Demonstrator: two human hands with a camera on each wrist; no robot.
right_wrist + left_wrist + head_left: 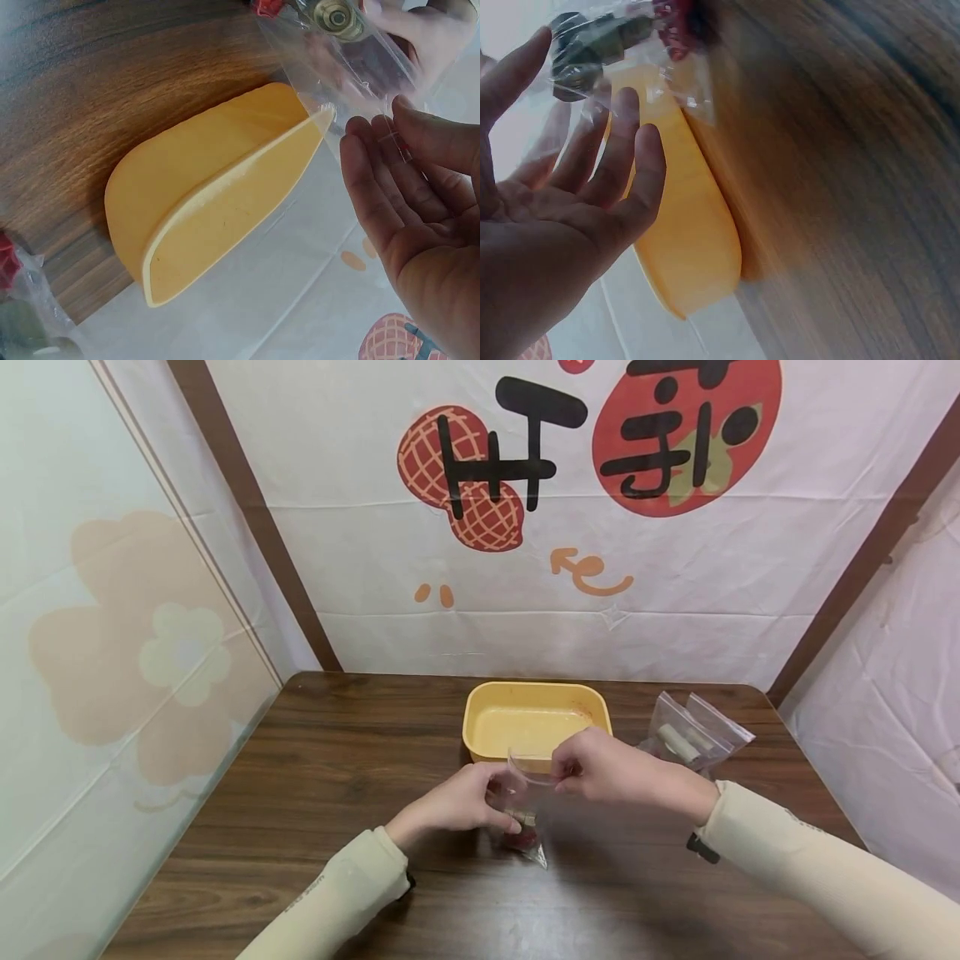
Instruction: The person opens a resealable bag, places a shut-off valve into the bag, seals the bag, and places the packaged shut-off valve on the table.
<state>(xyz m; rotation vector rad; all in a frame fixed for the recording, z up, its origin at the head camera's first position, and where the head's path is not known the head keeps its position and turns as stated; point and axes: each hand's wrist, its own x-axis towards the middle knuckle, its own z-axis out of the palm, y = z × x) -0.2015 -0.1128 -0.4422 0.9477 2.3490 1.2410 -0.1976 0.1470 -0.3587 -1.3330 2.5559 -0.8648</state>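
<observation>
A clear plastic zip bag (534, 806) with a brass pipe fitting (339, 18) and a red part (673, 28) inside is between both hands, just in front of a yellow box. My left hand (463, 797) holds the bag's body, its thumb on the near side and the fingers on the other. At the bag's top edge, my right hand (600, 766) pinches the plastic between thumb and fingertips. The bag's mouth looks parted in the head view. Part of the fitting is hidden by the left fingers there.
Behind the bag stands the yellow box (471, 727), its inside showing a few reddish marks. To its right lie more clear zip bags (701, 735) with metal fittings in them. The brown wooden table (315, 760) ends at a printed cloth backdrop (360, 552).
</observation>
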